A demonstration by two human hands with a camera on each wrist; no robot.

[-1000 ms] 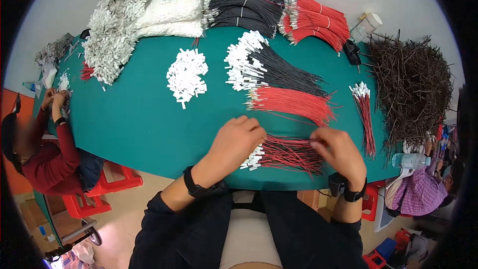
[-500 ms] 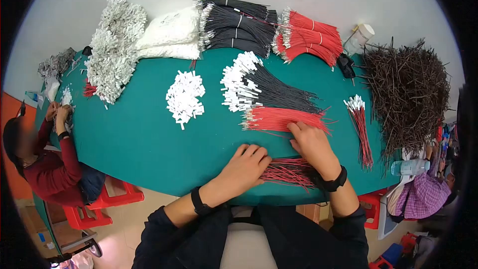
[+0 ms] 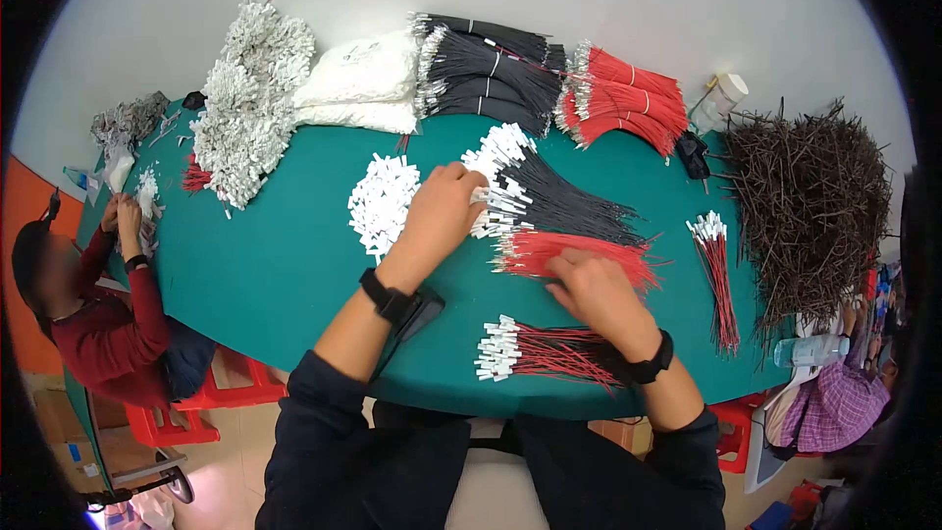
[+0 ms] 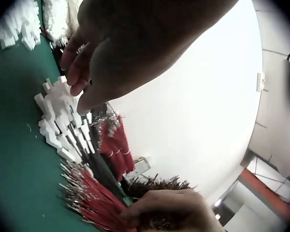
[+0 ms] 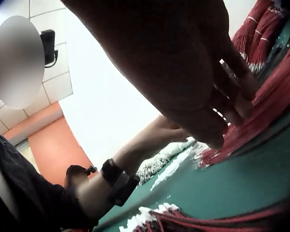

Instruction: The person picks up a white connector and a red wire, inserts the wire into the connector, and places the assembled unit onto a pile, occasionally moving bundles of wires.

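My left hand [image 3: 444, 208] reaches over the white connector ends [image 3: 502, 211] of the black wires [image 3: 579, 191], its thumb and fingers a little apart. In the left wrist view its fingertips are right at the white connectors [image 4: 63, 121]. Loosely bent, the fingers of my right hand [image 3: 597, 299] come down onto the loose red wires [image 3: 520, 250]. The right wrist view has these fingertips at the red wires [image 5: 266, 108], with no wire seen pinched between them. Nearer the front edge, under my right forearm, lies a bunch of red and black wires with white connectors [image 3: 498, 348].
A pile of loose white connectors [image 3: 381, 201] lies left of my left hand. Bundled black wires [image 3: 491, 74], bundled red wires [image 3: 628, 98] and white bags [image 3: 358, 79] line the back. A brown heap of wires [image 3: 814, 206] is at right. Another person [image 3: 93, 314] works at far left.
My left hand has gone from the front bunch up to the black wires' white connectors. My right hand has moved from that bunch onto the loose red wires. The head view has shifted.
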